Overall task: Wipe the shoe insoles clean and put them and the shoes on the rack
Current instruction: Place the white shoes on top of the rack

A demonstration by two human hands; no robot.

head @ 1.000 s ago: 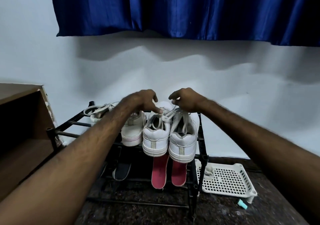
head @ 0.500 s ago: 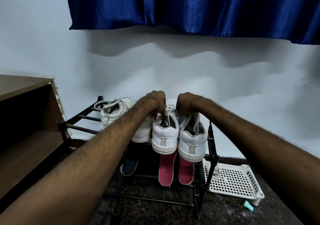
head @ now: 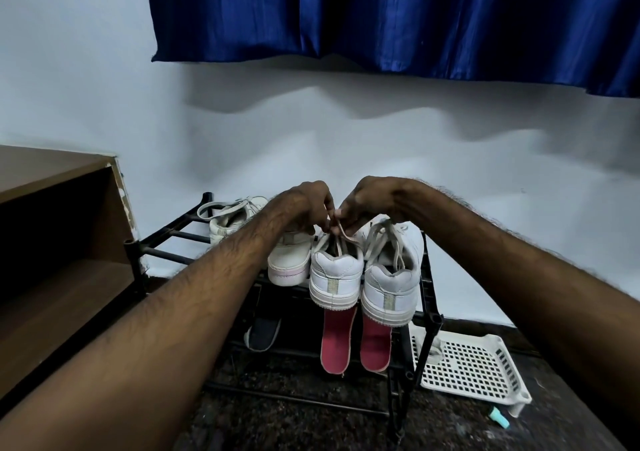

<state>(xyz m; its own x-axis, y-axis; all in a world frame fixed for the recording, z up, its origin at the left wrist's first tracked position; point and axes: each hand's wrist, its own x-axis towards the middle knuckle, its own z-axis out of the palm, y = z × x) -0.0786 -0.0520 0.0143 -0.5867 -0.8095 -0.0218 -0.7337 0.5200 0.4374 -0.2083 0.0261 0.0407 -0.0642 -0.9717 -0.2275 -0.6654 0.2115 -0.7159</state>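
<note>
Left hand (head: 304,204), right hand (head: 375,199) both pinching lace (head: 343,235) above shoe (head: 334,274), fingers curling tight. Shoe sitting on rack (head: 431,312) top shelf, heel overhanging near edge; insoles (head: 337,343) lying on shelf below. Probably tidying lace: best pulling gently, avoiding dragging shoe off.

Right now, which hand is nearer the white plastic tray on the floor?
Right. The right hand pinches a shoelace up and left of the tray; the left hand is beside it, further left.
</note>
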